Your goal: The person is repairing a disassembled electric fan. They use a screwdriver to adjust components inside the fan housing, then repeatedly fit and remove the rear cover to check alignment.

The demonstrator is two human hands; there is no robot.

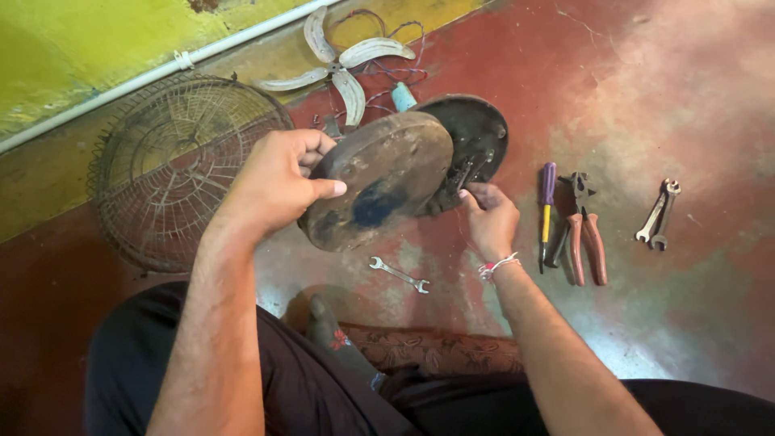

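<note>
Left hand [278, 184] grips the tilted round base plate [378, 179] at centre frame – right hand [490, 220] pinches its lower-right edge, beside the dark cover [476, 133]

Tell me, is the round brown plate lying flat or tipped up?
Tipped up: the left hand holds the round plate tilted above the floor.

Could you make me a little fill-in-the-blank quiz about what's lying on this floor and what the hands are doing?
1. The left hand grips a round, rusty ____.
2. Beside the pliers lies a screwdriver with a ____ and yellow handle.
3. The wire fan guard lies on the person's ____ side.
4. The fan blade has ____ blades.

Missing words: disc; purple; left; four
</note>
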